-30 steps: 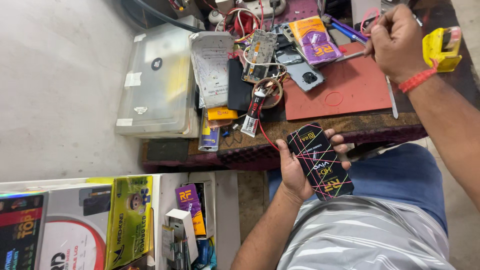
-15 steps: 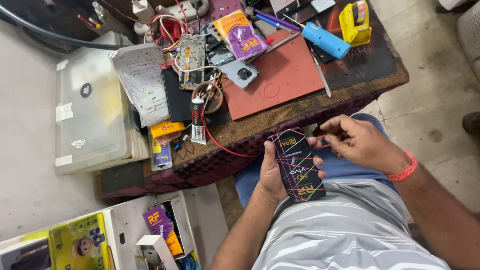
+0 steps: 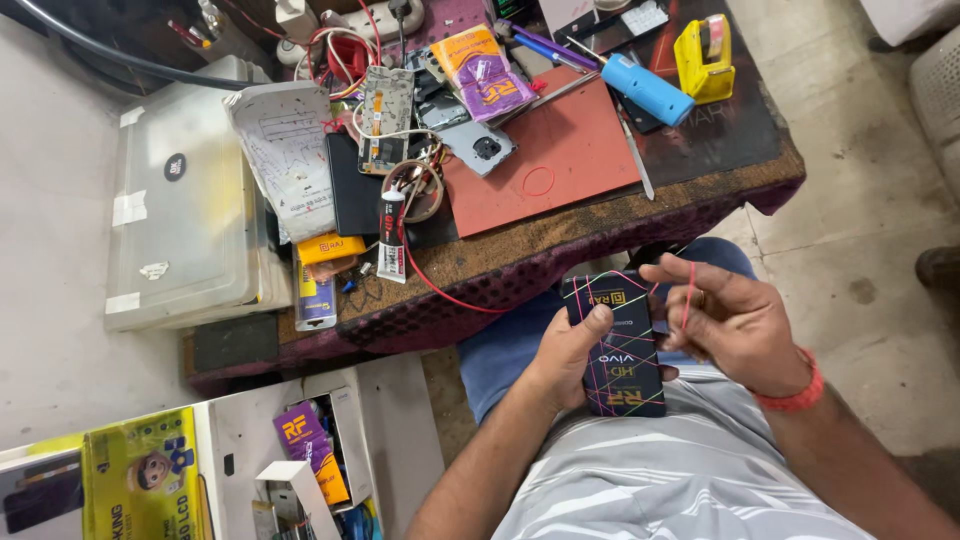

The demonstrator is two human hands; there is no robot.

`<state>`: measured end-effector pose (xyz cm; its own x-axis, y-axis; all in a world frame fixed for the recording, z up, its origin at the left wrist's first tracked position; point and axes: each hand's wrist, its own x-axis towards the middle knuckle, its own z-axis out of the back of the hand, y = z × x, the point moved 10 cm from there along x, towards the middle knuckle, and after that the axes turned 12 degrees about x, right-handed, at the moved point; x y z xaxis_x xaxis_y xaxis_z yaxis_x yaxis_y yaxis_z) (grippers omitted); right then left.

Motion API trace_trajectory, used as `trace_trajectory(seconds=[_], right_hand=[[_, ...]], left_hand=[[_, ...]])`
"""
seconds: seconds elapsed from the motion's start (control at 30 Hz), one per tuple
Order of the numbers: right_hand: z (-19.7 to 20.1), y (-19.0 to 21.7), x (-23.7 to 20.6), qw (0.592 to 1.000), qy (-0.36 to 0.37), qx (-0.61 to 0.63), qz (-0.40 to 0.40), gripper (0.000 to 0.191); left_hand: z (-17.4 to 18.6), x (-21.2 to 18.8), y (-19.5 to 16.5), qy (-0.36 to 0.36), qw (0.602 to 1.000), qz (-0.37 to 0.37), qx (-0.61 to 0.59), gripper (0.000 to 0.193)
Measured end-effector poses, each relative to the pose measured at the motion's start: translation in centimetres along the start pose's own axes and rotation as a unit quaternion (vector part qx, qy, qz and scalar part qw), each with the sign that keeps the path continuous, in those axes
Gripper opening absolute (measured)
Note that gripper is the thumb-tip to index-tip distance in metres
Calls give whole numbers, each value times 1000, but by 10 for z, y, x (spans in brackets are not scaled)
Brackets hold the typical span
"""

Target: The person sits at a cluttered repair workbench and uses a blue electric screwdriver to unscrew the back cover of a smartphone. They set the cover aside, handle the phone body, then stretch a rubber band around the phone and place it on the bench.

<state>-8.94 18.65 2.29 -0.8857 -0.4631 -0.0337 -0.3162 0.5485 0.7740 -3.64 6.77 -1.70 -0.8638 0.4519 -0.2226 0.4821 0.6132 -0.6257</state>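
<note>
Grey plastic case (image 3: 185, 200) lying at nine o'clock, left hand (image 3: 565, 355) gripping flat black box with coloured lines (image 3: 612, 345) over the lap, thumb pressing its face, right hand (image 3: 735, 325) at three o'clock pinching thin red rubber band (image 3: 688, 293), red mat (image 3: 560, 160) lying at twelve o'clock

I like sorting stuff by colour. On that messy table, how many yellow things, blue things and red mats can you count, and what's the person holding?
Yellow tape dispenser: 1
Blue cylinder tool: 1
Red mat: 1
Black flat box with coloured bands, held by the left hand, with the right hand pulling a band: 1
Total: 4
</note>
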Motion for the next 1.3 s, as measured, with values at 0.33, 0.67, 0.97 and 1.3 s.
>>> trace_trajectory(seconds=[0.33,0.67,0.97,1.3], right_hand=[[-34,-26,11,944,104,-265,-164,72],[-7,-57,-17,975,65,-187,-103,73],[27,-27,14,854,-57,-499,-135,37],[51,40,36,851,89,446,264,47]], left_hand=[[18,-8,-37,-205,923,-204,254,30],[47,-13,-63,-326,906,-266,56,29],[66,-22,-163,-404,829,-387,18,27],[63,16,-234,-418,807,-395,-137,27]])
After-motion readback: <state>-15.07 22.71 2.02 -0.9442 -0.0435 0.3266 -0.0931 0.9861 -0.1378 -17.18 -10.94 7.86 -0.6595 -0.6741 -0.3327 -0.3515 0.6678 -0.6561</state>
